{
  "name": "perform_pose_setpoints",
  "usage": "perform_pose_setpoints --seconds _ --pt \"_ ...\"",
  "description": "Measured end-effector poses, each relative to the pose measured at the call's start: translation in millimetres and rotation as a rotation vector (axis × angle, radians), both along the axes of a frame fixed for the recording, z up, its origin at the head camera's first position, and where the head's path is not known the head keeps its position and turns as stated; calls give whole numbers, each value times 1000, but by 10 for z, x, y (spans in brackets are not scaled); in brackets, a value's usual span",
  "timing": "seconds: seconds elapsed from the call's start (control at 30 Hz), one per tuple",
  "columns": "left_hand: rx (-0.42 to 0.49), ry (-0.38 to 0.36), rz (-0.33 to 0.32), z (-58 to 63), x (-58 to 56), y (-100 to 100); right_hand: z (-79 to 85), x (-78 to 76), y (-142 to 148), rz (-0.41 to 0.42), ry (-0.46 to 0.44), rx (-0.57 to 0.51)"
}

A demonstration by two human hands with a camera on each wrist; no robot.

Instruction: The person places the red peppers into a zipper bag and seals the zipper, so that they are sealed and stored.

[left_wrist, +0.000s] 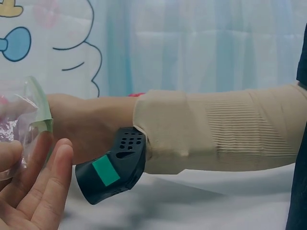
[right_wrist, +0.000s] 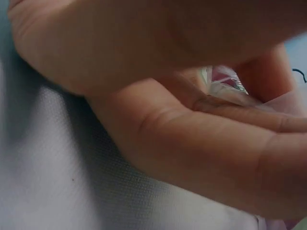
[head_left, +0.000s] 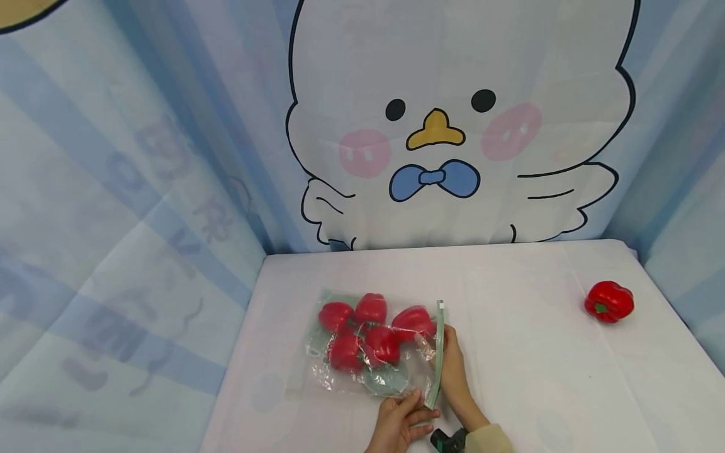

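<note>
A clear zip bag [head_left: 385, 380] with a green zip edge lies on the white table, several red bell peppers [head_left: 382, 345] inside it. My left hand [head_left: 396, 423] pinches the near corner of the bag's mouth between thumb and index finger, the other fingers spread. Through the mouth reaches my right hand [head_left: 451, 365], gripping one bell pepper [head_left: 414, 323] just inside; part of its fingers shows through the plastic, the rest is hidden behind the zip edge. In the right wrist view, the curved fingers [right_wrist: 206, 148] cover most of the bag.
Another red bell pepper [head_left: 608, 302] rests by itself on the right side of the table [head_left: 532, 352]. Around the table hang blue and white curtains [head_left: 141, 189], one printed with a cartoon chick. A black wrist camera [left_wrist: 112, 165] sits at the right cuff.
</note>
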State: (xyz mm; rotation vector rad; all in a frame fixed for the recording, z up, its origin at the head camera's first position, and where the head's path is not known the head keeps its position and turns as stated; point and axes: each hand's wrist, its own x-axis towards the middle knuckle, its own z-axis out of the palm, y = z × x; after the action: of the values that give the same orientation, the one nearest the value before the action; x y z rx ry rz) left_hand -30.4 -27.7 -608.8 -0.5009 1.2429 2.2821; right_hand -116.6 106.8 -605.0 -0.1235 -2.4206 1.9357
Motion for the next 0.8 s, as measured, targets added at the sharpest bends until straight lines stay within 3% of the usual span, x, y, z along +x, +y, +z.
perform_pose_setpoints --seconds 0.8 --pt "-1 5 0 -1 -13 7 -46 -130 -85 -6 17 54"
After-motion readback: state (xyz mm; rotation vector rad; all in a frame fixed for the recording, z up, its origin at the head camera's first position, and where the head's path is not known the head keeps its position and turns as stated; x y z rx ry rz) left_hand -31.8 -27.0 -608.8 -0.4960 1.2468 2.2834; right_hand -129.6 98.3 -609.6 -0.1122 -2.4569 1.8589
